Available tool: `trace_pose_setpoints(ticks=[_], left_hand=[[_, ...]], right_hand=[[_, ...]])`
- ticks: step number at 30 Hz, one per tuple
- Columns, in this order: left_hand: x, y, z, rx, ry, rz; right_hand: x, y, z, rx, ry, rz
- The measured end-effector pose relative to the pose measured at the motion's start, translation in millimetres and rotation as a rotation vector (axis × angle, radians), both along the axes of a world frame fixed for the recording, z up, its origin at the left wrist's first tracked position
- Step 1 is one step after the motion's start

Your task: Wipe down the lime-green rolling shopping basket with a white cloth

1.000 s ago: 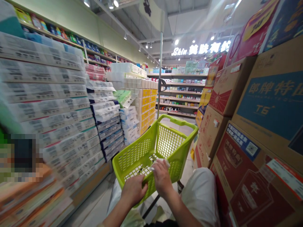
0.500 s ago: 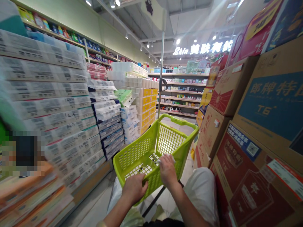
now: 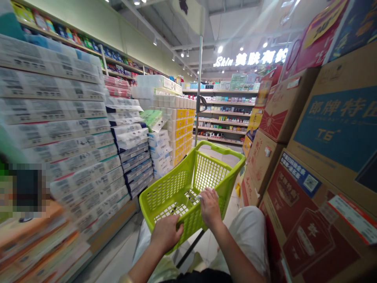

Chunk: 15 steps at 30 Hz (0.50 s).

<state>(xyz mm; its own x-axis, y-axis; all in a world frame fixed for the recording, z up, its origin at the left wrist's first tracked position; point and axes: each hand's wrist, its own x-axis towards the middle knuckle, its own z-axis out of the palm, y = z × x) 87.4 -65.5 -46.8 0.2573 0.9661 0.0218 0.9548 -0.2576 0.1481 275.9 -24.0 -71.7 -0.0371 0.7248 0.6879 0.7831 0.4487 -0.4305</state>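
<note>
A lime-green plastic shopping basket (image 3: pixel 176 184) is tilted in front of me in a supermarket aisle. My left hand (image 3: pixel 166 233) is closed around the basket's near rim. My right hand (image 3: pixel 210 207) reaches over the rim into the basket with its fingers curled on a small white thing (image 3: pixel 202 194) that I cannot make out. The basket's mesh bottom shows through beside it. A dark rod (image 3: pixel 190 249) runs down under the basket. My legs in light trousers (image 3: pixel 250 236) show below.
Stacked tissue and paper packs (image 3: pixel 73 133) wall the left side. Big cardboard cartons (image 3: pixel 318 157) are piled close on the right. A metal pole (image 3: pixel 199 90) stands beyond the basket. Shelves of goods (image 3: pixel 226 118) close the far end of the narrow floor strip.
My right hand has moved forward and deeper into the basket with the white thing. The basket and my left hand have shifted only slightly; the view has tipped a little.
</note>
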Motion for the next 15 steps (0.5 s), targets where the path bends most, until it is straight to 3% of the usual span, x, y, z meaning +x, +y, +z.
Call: trace_pose_setpoints(ticks=[4,7,15], left_hand=[[-1.2,0.8,-0.9,-0.002,0.011,-0.014],[-4.6,0.4,-0.6,-0.009,0.011,-0.030],[-10.4,10.7,0.7,-0.023,0.045,-0.038]], right_hand=[[-36.9,-23.7,-11.4,0.000,0.008,0.141],[-41.5,-30.3,-11.2,0.002,-0.036,0.225],[30.6,15.7,6.1,0.015,-0.145,0.047]])
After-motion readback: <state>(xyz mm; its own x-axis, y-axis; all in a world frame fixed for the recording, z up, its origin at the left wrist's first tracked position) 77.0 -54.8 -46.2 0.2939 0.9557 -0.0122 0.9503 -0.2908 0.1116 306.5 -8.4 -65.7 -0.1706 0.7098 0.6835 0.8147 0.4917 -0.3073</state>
